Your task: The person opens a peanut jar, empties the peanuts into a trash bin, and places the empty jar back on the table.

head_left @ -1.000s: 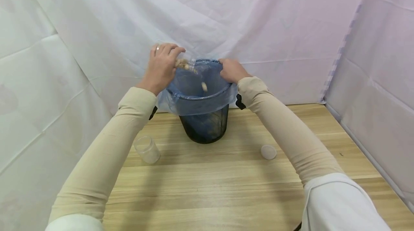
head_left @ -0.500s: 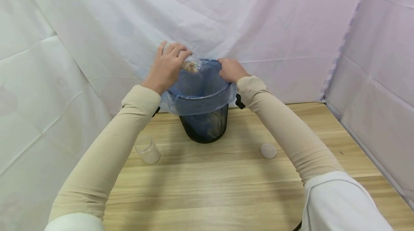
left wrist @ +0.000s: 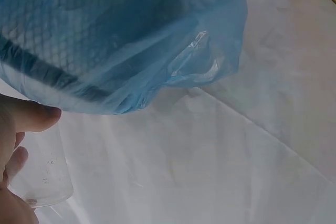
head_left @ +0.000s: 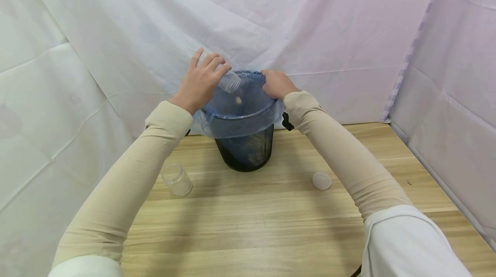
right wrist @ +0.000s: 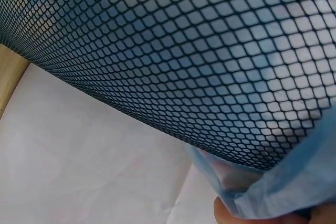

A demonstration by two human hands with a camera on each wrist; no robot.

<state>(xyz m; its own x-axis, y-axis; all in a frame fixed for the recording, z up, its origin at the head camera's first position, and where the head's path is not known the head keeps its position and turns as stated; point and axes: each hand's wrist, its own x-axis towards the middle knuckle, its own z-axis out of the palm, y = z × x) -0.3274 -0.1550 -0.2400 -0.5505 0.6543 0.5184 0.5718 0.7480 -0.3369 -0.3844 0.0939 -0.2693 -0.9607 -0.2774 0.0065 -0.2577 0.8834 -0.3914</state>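
Observation:
My left hand grips a clear plastic jar, tipped with its mouth down over a black mesh wastebasket. In the left wrist view the jar shows only a few specks near its base. One small pale piece is in the air below the mouth, inside the basket. A blue bin liner lines the basket and folds over its rim. My right hand pinches the liner and rim at the right; in the right wrist view its fingers are partly hidden by the liner.
On the wooden table a second clear jar stands at left, mouth up. A round white lid lies at right. White cloth hangs close behind the basket and along both sides.
My left hand has shifted slightly right and tilted the jar further down. The pale pieces seen in it earlier have fallen out into the basket. My right hand has kept its place.

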